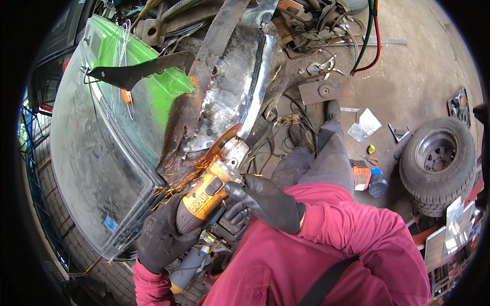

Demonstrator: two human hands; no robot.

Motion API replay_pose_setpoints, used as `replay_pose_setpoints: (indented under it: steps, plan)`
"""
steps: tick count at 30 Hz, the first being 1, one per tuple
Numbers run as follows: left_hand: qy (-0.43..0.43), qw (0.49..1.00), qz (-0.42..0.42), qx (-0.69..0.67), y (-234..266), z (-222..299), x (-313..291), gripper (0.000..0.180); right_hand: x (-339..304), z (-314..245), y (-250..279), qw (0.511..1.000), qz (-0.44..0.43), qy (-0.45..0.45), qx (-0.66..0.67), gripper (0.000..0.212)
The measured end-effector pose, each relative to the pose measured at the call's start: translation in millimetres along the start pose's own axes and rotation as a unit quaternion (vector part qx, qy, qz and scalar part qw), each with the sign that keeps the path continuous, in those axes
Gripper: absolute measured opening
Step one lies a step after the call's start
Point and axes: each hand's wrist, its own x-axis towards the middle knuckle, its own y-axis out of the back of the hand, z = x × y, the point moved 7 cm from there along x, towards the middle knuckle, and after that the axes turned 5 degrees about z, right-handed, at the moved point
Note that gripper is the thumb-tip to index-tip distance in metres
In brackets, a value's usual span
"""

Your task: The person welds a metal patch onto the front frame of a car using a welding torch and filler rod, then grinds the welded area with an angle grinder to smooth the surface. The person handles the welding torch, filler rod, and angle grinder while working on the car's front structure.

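My left hand, in a black glove, is closed round the rear of a yellow and grey angle grinder. My right hand, gloved too, has its fingers curled against the grinder's side near its head; what lies inside that grip is partly hidden. The reddish disc stands on edge against the lower end of a bare, scorched steel body panel. Orange sparks spray from there down toward my left hand. A shiny ground strip runs along the panel's right side.
A green vehicle body section and dusty windscreen are on the left, with a dark bracket across them. Cables lie by my legs. To the right are a wheel, a metal sheet and an orange box.
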Motion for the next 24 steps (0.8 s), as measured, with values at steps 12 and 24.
replay_pose_setpoints:
  steps: [12,24]
  plan:
    - [-0.032,0.999,0.026,-0.028,-3,0,12,0.078,3,-7,5,1.000,-0.005,0.008,-0.005,0.058]
    - [-0.051,0.998,0.029,-0.019,1,3,15,0.078,2,-11,4,1.000,-0.004,0.029,-0.009,0.060]
